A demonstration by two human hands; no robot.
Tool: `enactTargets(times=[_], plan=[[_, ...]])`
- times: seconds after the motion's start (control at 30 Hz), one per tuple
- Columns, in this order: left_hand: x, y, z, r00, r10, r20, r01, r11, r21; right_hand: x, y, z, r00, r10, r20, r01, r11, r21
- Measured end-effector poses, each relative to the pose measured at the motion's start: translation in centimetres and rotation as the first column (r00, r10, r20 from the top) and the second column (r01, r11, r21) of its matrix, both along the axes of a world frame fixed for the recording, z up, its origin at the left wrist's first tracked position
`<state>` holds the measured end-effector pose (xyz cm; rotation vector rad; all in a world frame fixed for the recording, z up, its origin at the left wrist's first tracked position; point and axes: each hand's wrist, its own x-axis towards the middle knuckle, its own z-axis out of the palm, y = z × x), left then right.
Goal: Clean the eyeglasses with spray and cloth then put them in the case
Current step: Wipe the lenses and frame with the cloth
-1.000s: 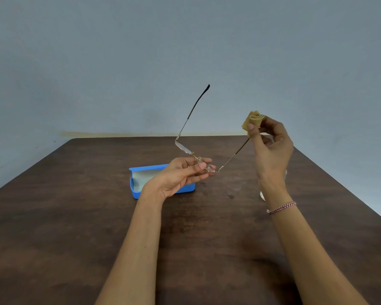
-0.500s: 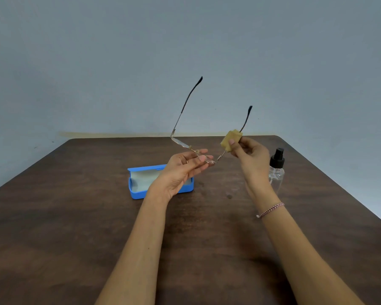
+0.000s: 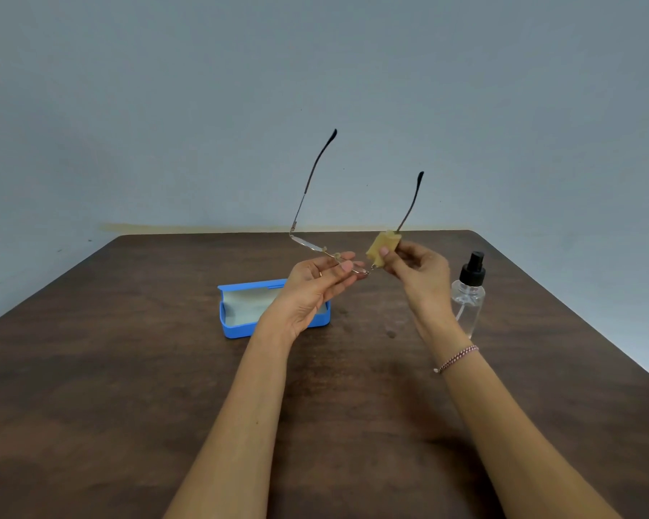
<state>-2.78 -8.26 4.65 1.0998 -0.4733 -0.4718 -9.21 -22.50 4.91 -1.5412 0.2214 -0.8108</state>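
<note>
Eyeglasses held in air above table, temples open, tips pointing toward 12 o'clock. Left hand pinches front frame between thumb and fingers. Right hand, at 3 o'clock of left hand, pinches folded yellow cloth round one temple near hinge. Open blue case lies on table at 8 o'clock of left hand, partly behind it. Spray bottle stands upright at 4 o'clock of right hand.

No words or numbers can be read here. The blue case shows no label. The spray bottle is plain too.
</note>
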Motion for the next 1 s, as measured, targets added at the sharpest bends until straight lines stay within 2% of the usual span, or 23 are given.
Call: enactTargets(times=[0.07,0.13,0.33,0.53,0.73,0.9,1.0], plan=[[0.1,0.1,0.1,1.0,0.024,-0.015,-0.025,1.0,-0.019,0.2,0.4,-0.5,0.994,0.065,-0.092,-0.068,0.997,-0.032],[0.2,0.2,0.1,0.999,0.033,-0.03,-0.033,0.999,-0.022,0.3,0.6,-0.6,0.991,0.08,-0.107,-0.085,0.996,-0.039],[0.1,0.3,-0.1,0.999,-0.046,0.01,0.046,0.998,0.053,-0.3,-0.6,0.5,0.994,-0.051,0.1,0.044,0.997,0.067],[0.3,0.4,0.1,1.0,0.016,-0.027,-0.016,1.0,-0.004,0.5,0.3,-0.7,0.984,0.126,-0.128,-0.13,0.991,-0.029],[0.0,0.2,0.0,0.999,-0.029,-0.019,0.03,0.999,0.03,-0.1,-0.5,0.0,0.999,-0.012,0.032,0.012,1.0,0.01],[0.1,0.3,0.0,0.999,0.008,-0.045,-0.008,1.0,-0.004,0.1,0.1,-0.4,0.985,0.137,-0.103,-0.137,0.991,0.013],[0.2,0.6,-0.1,0.999,-0.015,-0.045,0.015,1.0,0.007,0.0,0.2,-0.2,0.992,0.098,-0.076,-0.098,0.995,0.005]])
